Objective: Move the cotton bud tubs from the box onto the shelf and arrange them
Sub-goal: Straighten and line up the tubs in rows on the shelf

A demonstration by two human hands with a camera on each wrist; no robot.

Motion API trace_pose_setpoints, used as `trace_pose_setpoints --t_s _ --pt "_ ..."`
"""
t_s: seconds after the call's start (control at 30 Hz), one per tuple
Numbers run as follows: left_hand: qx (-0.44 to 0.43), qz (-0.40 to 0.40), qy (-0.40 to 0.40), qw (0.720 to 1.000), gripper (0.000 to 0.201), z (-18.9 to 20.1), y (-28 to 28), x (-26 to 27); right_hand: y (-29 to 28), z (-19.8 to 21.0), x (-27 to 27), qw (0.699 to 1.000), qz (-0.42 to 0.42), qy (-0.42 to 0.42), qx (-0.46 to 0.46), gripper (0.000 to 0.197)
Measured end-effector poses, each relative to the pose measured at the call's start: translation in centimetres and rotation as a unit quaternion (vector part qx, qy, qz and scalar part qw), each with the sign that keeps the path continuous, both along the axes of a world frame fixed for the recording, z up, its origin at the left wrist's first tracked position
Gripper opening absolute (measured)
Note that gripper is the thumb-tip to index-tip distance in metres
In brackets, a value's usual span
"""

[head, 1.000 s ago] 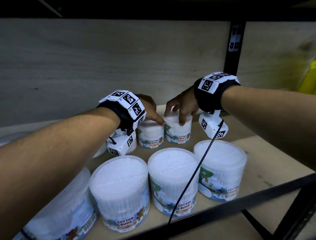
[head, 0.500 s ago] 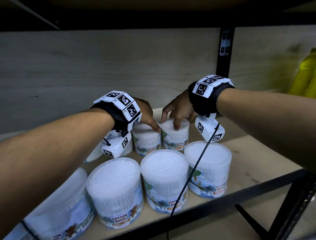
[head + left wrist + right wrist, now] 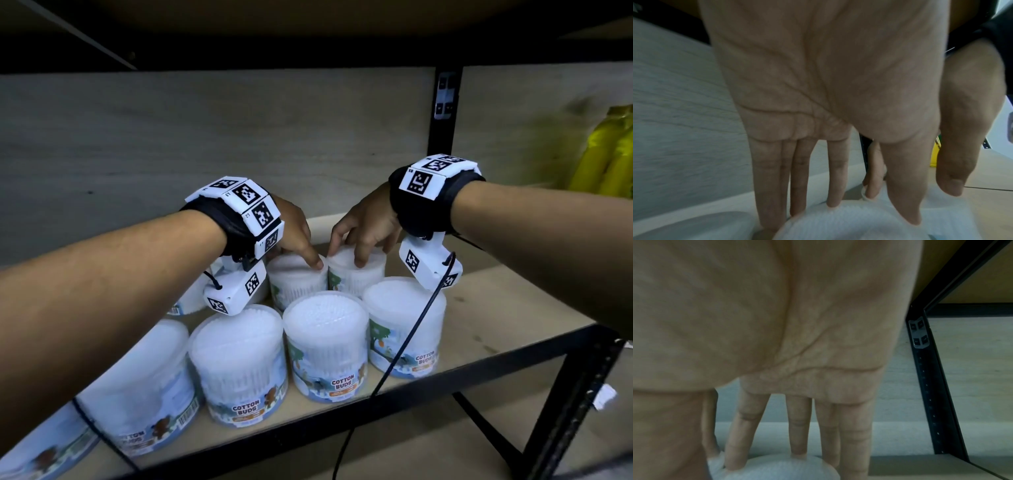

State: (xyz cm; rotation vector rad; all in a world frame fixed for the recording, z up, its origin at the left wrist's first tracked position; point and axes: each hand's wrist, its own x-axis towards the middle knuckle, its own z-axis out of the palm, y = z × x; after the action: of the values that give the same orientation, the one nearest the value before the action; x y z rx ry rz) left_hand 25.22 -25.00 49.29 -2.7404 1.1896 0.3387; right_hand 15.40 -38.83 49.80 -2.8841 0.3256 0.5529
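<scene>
Several clear cotton bud tubs stand in two rows on the wooden shelf (image 3: 507,308). My left hand (image 3: 296,236) reaches over the back middle tub (image 3: 294,284) and holds its lid from above, thumb on the near edge. In the left wrist view the fingers (image 3: 797,178) drop behind that tub (image 3: 838,225). My right hand (image 3: 364,228) grips the back right tub (image 3: 356,274) the same way. In the right wrist view its fingertips (image 3: 799,434) sit on the far rim of that tub (image 3: 781,467). The two tubs touch side by side.
The front row (image 3: 327,346) holds several tubs near the shelf's black front rail (image 3: 445,383). A black upright post (image 3: 442,137) stands behind the right hand, with yellow packs (image 3: 606,154) beyond it. Bare shelf board lies to the right of the tubs.
Both hands stay on the same two back tubs. These tubs now sit a little closer to the front row, and the head view has shifted slightly.
</scene>
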Motion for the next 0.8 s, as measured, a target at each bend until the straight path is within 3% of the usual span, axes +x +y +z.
trace_pose_setpoints --t_s 0.3,0.8 --pt "-0.005 -0.009 0.023 1.000 0.061 0.2 0.6 -1.4 0.3 0.2 -1.5 0.999 -0.013 0.031 0.017 0.044" --pt "-0.005 -0.023 0.059 0.998 0.048 0.7 1.7 -2.7 0.8 0.0 -2.7 0.998 -0.034 0.019 0.053 0.049"
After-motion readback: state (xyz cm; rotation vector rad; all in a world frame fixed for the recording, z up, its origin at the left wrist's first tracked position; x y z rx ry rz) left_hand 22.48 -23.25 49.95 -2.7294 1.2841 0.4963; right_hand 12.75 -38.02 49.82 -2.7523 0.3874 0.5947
